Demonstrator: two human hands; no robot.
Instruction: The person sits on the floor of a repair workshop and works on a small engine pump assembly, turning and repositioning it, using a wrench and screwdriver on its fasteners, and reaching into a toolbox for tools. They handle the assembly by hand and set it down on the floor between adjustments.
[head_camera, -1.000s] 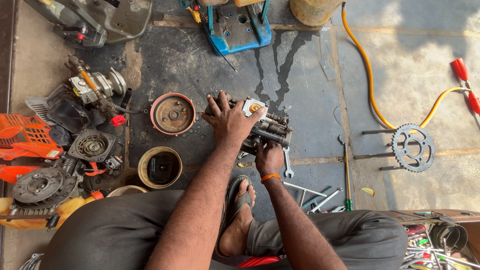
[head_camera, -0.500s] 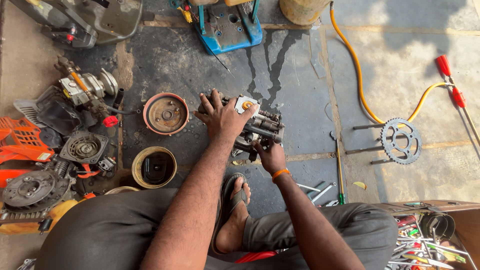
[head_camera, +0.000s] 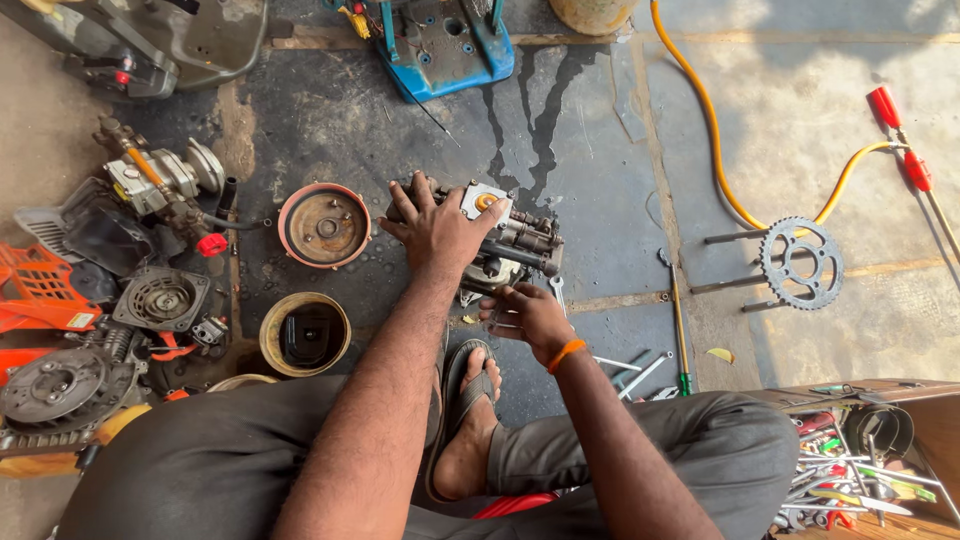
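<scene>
Left hand (head_camera: 437, 228) spread flat atop engine block (head_camera: 510, 245), mid-floor; right hand (head_camera: 527, 315) curled at block's near side, grip contents unclear. Rusty drum (head_camera: 324, 225) just left, round tin (head_camera: 305, 333) nearer knee, sprocket (head_camera: 800, 262) well right, spanner (head_camera: 557, 291) beside block

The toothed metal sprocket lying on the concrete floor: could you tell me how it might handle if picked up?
The toothed metal sprocket probably stays rigid and feels heavy for its size, being cut metal. Lying flat, it seems unlikely to roll. Its teeth could dig into fingers.

Left hand (head_camera: 437, 228) presses the engine part (head_camera: 515, 245) (greasy metal); right hand (head_camera: 528, 315) touches its near edge.
</scene>
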